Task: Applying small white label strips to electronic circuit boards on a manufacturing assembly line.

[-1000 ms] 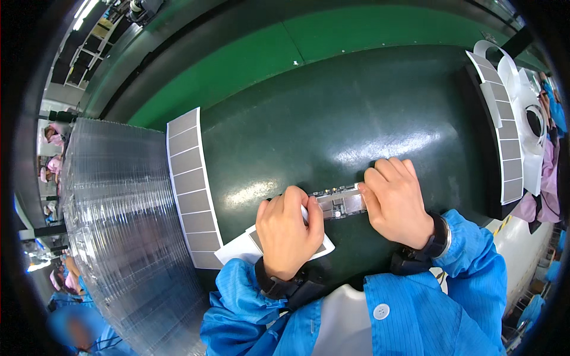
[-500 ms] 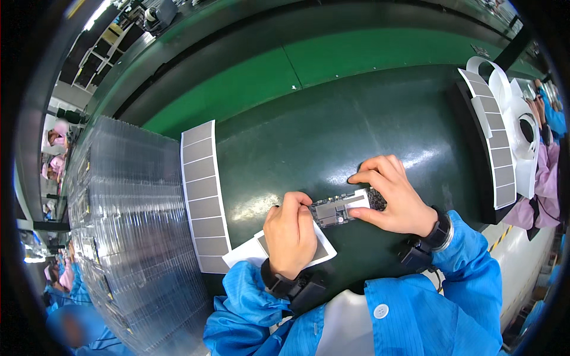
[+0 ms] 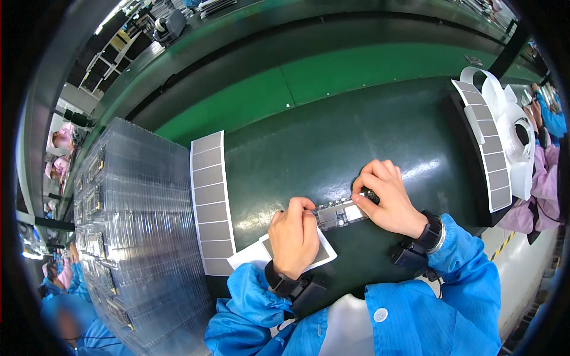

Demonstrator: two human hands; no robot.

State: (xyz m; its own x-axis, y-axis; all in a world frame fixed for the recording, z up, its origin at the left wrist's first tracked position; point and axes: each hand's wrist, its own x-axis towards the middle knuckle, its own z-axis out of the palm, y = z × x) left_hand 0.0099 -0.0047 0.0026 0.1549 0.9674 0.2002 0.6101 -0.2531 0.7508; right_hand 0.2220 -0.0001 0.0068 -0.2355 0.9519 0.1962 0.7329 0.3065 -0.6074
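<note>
A narrow circuit board [image 3: 335, 217] lies level between my hands just above the green table, with a grey strip and a white patch on its upper face. My left hand [image 3: 294, 240] is closed on the board's left end, thumb and forefinger pressed together there. At the other end my right hand [image 3: 389, 202] has thumb and forefinger brought together on the far edge, beside the white patch; its other fingers curl over that end and hide it. Beneath my left hand sits a white-edged sheet with a grey face [image 3: 324, 254], partly covered.
On the left rises a tall stack of clear plastic trays [image 3: 148, 237] with boards inside. Beside it lies a strip of grey rectangular stickers [image 3: 212, 196]. Another sticker strip [image 3: 490, 139] and curled white backing paper [image 3: 513, 127] rest on a black box at right. People work beyond both sides.
My right thumb has moved off the white patch toward the board's far edge, and its fingers have drawn together. My left hand keeps its hold. The view has shifted slightly.
</note>
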